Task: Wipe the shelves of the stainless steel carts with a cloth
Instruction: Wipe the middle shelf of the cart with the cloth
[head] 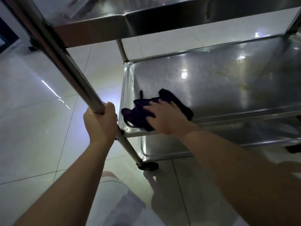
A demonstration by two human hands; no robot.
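Note:
A stainless steel cart fills the upper right, with a top shelf (pixel 162 18), a middle shelf (pixel 219 82) and a bottom shelf (pixel 162 147). A dark purple cloth (pixel 138 110) lies bunched in the near left corner of the middle shelf. My right hand (pixel 164 116) presses flat on the cloth, fingers spread and pointing left. My left hand (pixel 101 123) is wrapped around the cart's near left upright post (pixel 68 66), just above the middle shelf's corner.
Glossy white floor tiles (pixel 32 128) surround the cart. A black caster wheel (pixel 148 166) sits under the near left post. My light trouser leg (pixel 117 201) shows at the bottom. Yellowish smears mark the middle shelf's right part (pixel 247 85).

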